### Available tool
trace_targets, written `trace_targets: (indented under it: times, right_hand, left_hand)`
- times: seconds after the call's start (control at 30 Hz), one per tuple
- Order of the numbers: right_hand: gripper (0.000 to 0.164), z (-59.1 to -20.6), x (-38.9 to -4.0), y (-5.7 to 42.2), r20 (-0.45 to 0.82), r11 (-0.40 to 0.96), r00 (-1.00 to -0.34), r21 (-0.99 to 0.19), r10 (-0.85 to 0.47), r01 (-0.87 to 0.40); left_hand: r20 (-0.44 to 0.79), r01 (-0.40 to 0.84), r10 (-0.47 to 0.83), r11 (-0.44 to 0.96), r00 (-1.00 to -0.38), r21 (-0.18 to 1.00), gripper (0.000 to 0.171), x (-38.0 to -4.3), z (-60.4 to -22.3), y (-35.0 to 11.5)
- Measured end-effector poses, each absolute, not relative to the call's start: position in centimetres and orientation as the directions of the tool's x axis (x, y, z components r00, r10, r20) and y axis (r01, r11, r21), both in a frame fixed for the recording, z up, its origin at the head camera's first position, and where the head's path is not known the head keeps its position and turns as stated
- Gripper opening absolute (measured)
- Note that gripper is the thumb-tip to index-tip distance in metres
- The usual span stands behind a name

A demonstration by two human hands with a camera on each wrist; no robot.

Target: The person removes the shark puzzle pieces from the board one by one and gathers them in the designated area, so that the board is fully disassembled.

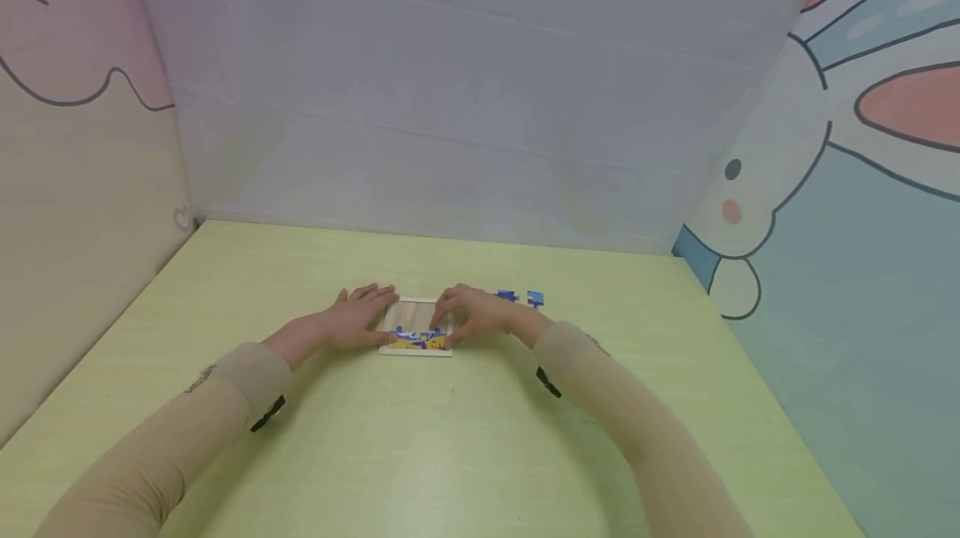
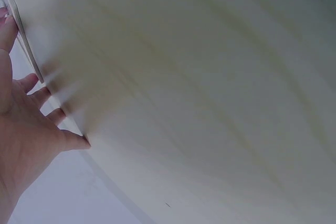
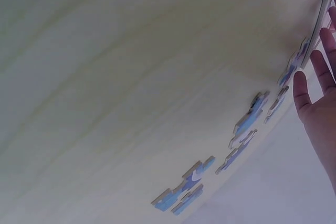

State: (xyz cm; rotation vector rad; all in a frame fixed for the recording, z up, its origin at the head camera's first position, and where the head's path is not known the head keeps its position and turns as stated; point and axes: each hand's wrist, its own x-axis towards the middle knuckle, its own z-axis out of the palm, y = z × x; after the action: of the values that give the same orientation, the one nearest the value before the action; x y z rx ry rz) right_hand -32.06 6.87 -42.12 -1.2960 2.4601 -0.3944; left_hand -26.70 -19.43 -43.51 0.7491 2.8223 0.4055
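Note:
In the head view a shallow wooden puzzle tray [image 1: 416, 354] lies flat on the table. Yellow, blue and white jigsaw pieces [image 1: 411, 341] fill its near part; bare wood shows in the far part. My left hand [image 1: 356, 319] rests along the tray's left side, fingers extended, thumb over the near left corner. From the right, my right hand [image 1: 477, 310] reaches over the tray's edge. Its bent index finger and thumb pinch a puzzle piece [image 1: 437, 338] at the right end of the filled row. The wrist views show only the outer fingers beside the tray edge.
Several loose blue and white puzzle pieces [image 1: 536, 298] lie on the table right of the tray, partly behind the right hand. The right wrist view shows more of these loose pieces [image 3: 251, 114]. Walls stand behind and at both sides of the pale yellow table [image 1: 435, 455].

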Motion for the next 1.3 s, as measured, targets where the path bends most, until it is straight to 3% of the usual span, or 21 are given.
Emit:
trace_targets:
  times: [1.0,1.3]
  right_hand:
    - [0.026,-42.70,-32.17,6.38,-0.190,0.567,-0.538,-0.378,-0.821,-0.732]
    - [0.026,-42.52,-32.09,6.35,-0.213,0.576,-0.537,-0.378,-0.816,-0.725]
  left_hand:
    - [-0.102,0.454,0.506,0.831,-0.856,0.321,0.078,-26.40,-43.27,-19.12]
    - [-0.101,0.395,0.451,0.852,-0.887,0.343,0.075,-26.55,-43.34,-18.45]
